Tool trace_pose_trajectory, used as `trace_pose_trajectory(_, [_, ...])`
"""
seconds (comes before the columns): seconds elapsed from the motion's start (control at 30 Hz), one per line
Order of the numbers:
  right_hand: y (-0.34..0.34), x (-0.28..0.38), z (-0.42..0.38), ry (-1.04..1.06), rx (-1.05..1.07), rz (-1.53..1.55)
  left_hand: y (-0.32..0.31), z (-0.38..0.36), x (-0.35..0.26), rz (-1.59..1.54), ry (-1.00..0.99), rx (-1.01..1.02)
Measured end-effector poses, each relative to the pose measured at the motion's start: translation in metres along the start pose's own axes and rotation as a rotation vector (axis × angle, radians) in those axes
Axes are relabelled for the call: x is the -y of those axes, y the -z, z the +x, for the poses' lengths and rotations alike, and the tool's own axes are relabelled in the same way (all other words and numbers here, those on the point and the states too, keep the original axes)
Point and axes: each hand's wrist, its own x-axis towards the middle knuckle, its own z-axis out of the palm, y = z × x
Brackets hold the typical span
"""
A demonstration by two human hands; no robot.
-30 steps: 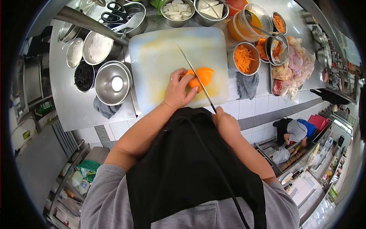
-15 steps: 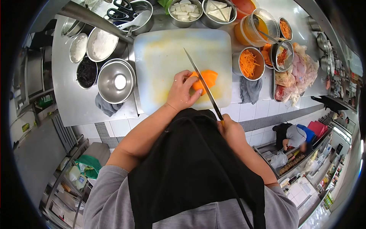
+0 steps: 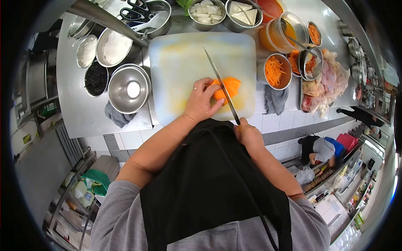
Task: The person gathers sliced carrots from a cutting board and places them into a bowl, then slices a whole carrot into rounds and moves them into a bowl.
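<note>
On the white cutting board (image 3: 180,58), stained yellow in places, lies a bright orange carrot (image 3: 233,85), sliced at its right side. My left hand (image 3: 203,99) is closed on the carrot's left part with curled fingertips, the thumb at its near side. My right hand (image 3: 248,133) grips the handle of a long kitchen knife (image 3: 218,75) at the near edge of the board. The blade slants across the carrot just right of my left fingers, its tip pointing to the far side. Exactly how deep the edge sits cannot be seen.
Right of the board stands a bowl of shredded carrot (image 3: 274,72), with a tray of bagged raw meat (image 3: 331,83) beyond. Stacked steel bowls (image 3: 119,94) are at the left. Bowls of white pieces (image 3: 206,17) line the back. A co-worker (image 3: 322,148) bends at the far right.
The knife and my right hand have shifted slightly forward, away from my body. My left hand still holds the carrot in nearly the same place.
</note>
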Motion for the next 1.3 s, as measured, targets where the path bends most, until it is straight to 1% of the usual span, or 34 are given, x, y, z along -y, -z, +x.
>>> trace_pose_trajectory(0.03, [-0.006,-0.003,0.008,0.004,0.003,-0.001,0.001,0.001,-0.001,0.013,-0.013,-0.006])
trace_pose_trajectory(0.1, [-0.025,-0.011,0.027,0.084,-0.067,0.037,0.000,-0.002,-0.002,0.021,-0.023,-0.002])
trace_pose_trajectory(0.23, [-0.034,-0.009,0.056,0.034,-0.049,0.077,0.001,0.004,0.004,0.033,-0.034,0.002])
trace_pose_trajectory(0.3, [-0.027,-0.012,0.049,0.086,-0.098,0.073,-0.001,0.002,0.002,0.038,-0.041,0.012])
trace_pose_trajectory(0.4, [-0.010,-0.010,0.022,0.061,-0.121,0.059,-0.002,-0.003,0.002,0.012,-0.009,0.019])
trace_pose_trajectory(0.5, [0.005,-0.011,-0.015,0.087,-0.121,0.074,-0.003,-0.003,0.003,0.027,-0.013,0.020])
trace_pose_trajectory(0.53, [0.007,-0.011,-0.024,0.055,-0.090,0.048,-0.004,-0.004,0.003,0.014,-0.013,0.010])
trace_pose_trajectory(0.6, [0.006,-0.016,-0.038,0.063,-0.097,0.059,-0.004,-0.003,0.003,0.001,-0.013,-0.001])
trace_pose_trajectory(0.67, [0.007,-0.017,-0.045,0.073,-0.104,0.071,-0.002,-0.002,0.002,0.027,-0.029,-0.001])
trace_pose_trajectory(0.73, [0.012,-0.014,-0.050,0.023,-0.040,0.037,-0.003,-0.002,0.002,0.020,-0.023,0.000])
trace_pose_trajectory(0.9, [0.011,-0.012,-0.057,0.025,-0.040,0.056,-0.002,-0.002,0.002,0.003,-0.014,-0.006])
trace_pose_trajectory(1.03, [0.003,-0.006,-0.041,0.019,-0.040,0.035,-0.001,-0.002,0.002,0.038,-0.018,0.018])
trace_pose_trajectory(1.13, [-0.004,0.000,-0.011,0.011,-0.002,0.035,-0.001,-0.003,0.000,0.039,-0.014,0.021])
trace_pose_trajectory(1.23, [-0.011,0.000,0.008,0.036,-0.012,0.049,-0.001,-0.002,0.002,0.026,-0.006,0.015])
trace_pose_trajectory(1.3, [-0.034,-0.009,0.031,0.023,0.012,0.094,-0.001,-0.006,0.001,0.018,-0.019,0.013])
